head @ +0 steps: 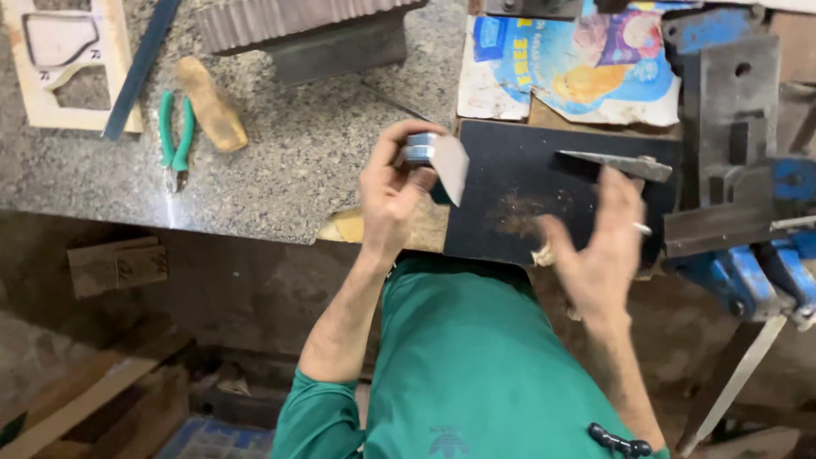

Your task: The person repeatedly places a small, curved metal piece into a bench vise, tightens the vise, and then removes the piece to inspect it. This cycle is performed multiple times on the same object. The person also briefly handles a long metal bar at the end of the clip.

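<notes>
Head view: a small stack of flat pieces held over the counter edge, the other hand open beside a dark work board.

The left hand (393, 189) is closed around a small stack of flat blue-grey pieces (422, 148), with a pale pointed flat piece (450, 167) sticking down from the same grip, just above the left edge of the black board (510, 204). The right hand (599, 246) is spread open and holds nothing, hovering over the board's near right corner, just below a grey metal blade (619, 163) lying on it. Brown dust marks the board's middle, so some work looks done; how much remains cannot be told. Around: a blue vise (748, 263) close at the right, crowding that hand; green-handled pliers (175, 140), a wooden handle (211, 104) and a pale wooden template (64, 68) lie well apart on the granite counter (297, 153).
</notes>
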